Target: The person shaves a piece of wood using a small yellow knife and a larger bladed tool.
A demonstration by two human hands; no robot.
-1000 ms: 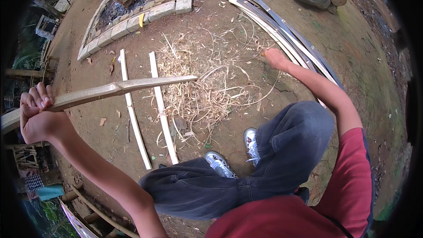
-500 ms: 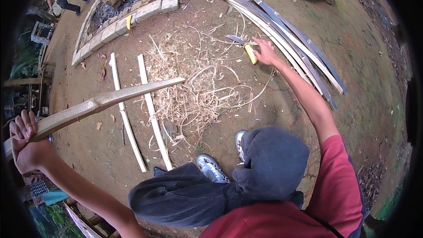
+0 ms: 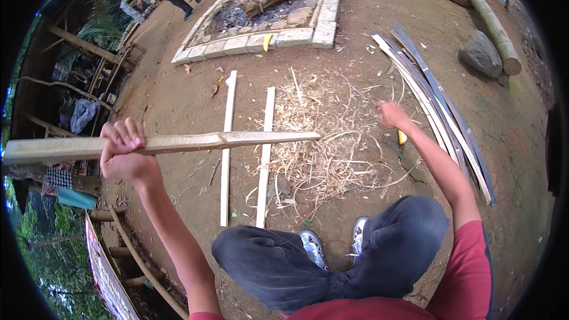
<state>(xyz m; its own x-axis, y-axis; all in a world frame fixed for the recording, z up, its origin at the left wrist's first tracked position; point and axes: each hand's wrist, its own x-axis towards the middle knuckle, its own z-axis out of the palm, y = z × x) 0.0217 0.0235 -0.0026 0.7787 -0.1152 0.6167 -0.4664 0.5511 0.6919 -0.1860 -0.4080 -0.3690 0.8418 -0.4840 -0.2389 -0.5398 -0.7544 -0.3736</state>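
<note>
Over the shavings (image 3: 302,166) points the wooden strip (image 3: 195,141) your left hand (image 3: 126,153) grips; whether your right hand (image 3: 392,115) holds the yellow handle (image 3: 402,137) beside it, I cannot tell: loosely held, it could slip

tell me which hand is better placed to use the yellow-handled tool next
Probably the right hand: the yellow-handled tool shows beside its wrist, though whether they touch is unclear. The left hand is farther away, gripping the long wooden piece.

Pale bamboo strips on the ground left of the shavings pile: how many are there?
2: the left strip and the right strip, beside the shavings. The tapered stick in the left hand partly hides both.
</note>
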